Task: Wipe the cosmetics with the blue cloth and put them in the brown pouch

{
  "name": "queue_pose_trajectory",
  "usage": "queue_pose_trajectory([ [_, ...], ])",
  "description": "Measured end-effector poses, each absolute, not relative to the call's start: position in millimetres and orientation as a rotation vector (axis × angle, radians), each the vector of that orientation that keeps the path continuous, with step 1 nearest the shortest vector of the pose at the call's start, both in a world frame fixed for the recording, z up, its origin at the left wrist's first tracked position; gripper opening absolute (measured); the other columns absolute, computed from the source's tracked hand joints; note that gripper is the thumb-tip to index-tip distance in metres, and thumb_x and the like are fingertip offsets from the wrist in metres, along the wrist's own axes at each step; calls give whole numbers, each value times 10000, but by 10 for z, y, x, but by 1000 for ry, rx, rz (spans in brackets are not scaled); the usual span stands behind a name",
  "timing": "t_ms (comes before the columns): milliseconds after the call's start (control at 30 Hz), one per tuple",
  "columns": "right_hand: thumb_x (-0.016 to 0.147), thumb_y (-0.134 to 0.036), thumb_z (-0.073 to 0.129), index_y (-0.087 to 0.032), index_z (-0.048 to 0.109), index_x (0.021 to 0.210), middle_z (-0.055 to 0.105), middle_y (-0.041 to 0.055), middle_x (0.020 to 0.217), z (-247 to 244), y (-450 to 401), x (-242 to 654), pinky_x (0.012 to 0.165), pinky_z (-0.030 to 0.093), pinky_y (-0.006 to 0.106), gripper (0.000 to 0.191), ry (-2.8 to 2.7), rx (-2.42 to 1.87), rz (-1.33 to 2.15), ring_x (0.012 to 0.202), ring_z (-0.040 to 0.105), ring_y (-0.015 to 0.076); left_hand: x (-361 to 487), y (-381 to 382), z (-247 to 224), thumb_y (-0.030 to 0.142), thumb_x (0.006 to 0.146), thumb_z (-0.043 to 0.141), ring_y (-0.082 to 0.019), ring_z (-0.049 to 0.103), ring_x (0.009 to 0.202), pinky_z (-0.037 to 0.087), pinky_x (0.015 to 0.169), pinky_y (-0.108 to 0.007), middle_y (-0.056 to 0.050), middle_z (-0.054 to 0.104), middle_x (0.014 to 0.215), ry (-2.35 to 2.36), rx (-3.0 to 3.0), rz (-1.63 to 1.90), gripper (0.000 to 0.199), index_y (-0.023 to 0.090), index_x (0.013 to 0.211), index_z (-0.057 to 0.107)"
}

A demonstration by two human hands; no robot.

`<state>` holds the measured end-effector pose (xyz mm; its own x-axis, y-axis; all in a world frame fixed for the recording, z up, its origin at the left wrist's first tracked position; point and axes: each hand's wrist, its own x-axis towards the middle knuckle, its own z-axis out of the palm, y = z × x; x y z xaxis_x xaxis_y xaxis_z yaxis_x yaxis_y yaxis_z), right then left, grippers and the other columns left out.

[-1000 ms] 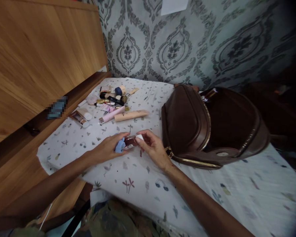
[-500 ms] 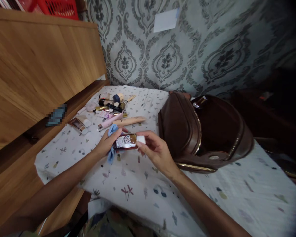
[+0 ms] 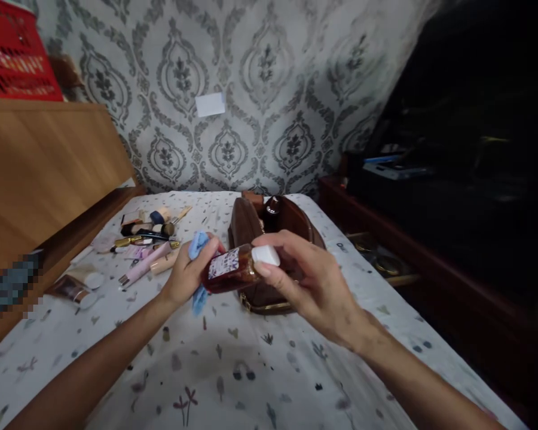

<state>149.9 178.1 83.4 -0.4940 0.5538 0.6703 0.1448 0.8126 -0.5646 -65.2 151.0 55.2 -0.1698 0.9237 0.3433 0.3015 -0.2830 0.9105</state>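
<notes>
Between my two hands a bottle of dark reddish-brown liquid (image 3: 228,270) lies tilted, its white cap toward the right and its patterned label facing me. My left hand (image 3: 186,273) is closed around a blue cloth (image 3: 199,300) and presses it to the bottle's base. With thumb and fingers, my right hand (image 3: 325,289) grips the bottle at its white cap (image 3: 266,256). Just behind the hands stands an open brown bag (image 3: 246,226), partly hidden by the bottle and right hand. A dark bottle with a shiny cap (image 3: 272,206) shows in the bag's opening.
Cosmetic tubes, brushes and jars (image 3: 146,236) lie in a group on the patterned cloth cover (image 3: 215,370), back left. A wooden cabinet (image 3: 49,155) bounds the left, with a red basket (image 3: 18,60) on top. To the right is a dark red ledge (image 3: 385,221) with an open drawer.
The view has swung right and up, so the bag and cosmetics appear farther left. The bottle looks larger and nearer, its capped end tipped slightly upward. Both hands keep their hold.
</notes>
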Motion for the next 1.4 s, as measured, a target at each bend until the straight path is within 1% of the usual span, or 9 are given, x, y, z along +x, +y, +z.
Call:
queue_pose_trajectory([
  [100,963,-384,607,-236,655,1087,681,46,869,913,1871,1750,579,510,282,198,-1990,-624,519,706,632,179,-594,1793,661,455,943,538,-143,555,662,472,677,-247,16,590,694,1480,1921,1426,301,186,849,635],
  [167,953,-403,618,-230,664,1079,679,43,848,950,1922,1903,547,489,274,219,-1940,-687,496,681,622,173,-583,1984,749,324,931,530,-178,611,792,488,773,-275,-13,649,829,1496,2193,1324,192,194,962,669],
  [300,950,-407,621,-229,664,1075,695,45,885,964,1990,2123,546,484,266,222,-1892,-721,446,714,632,174,-569,2265,890,95,821,465,-235,614,1049,482,939,-358,-65,642,1072,1480,2541,1024,381,213,1103,692],
  [500,959,-425,604,-236,666,1045,677,38,811,858,2001,2224,514,456,259,217,-1899,-750,421,682,608,171,-561,2376,902,34,769,437,-283,516,1278,427,1076,-449,-89,542,1348,1499,2687,738,532,227,1198,685],
  [567,966,-410,597,-238,662,1052,676,38,819,817,1979,2225,513,457,258,203,-1900,-735,412,683,608,169,-545,2326,880,15,764,427,-269,524,1276,438,1072,-432,-86,559,1338,1506,2681,790,547,221,1209,669],
  [767,983,-346,582,-218,641,1073,678,39,872,822,1880,2145,614,489,277,167,-1899,-671,290,701,607,158,-317,1866,954,246,978,491,-202,653,1058,527,943,-324,-74,683,1137,1346,2546,1323,269,202,1218,606],
  [1000,967,-302,607,-187,621,1059,670,38,869,952,1832,2005,642,483,269,148,-1860,-579,218,703,597,151,-156,1646,1053,356,890,695,-257,618,1227,529,1000,-363,-109,615,1369,1209,2749,966,627,235,1443,424],
  [1200,979,-334,599,-181,600,1017,646,11,818,918,1703,2059,622,465,241,158,-1883,-546,337,666,574,121,-238,1511,1132,368,842,741,-223,705,1035,575,890,-298,-62,707,1208,1207,2495,833,536,253,1337,571],
  [1400,976,-317,601,-182,586,1019,600,-6,790,608,1433,2067,611,461,236,143,-1818,-491,552,666,556,116,-273,1185,905,376,782,786,-269,700,1078,593,895,-342,-79,697,1267,1233,2313,689,573,305,1328,626],
])
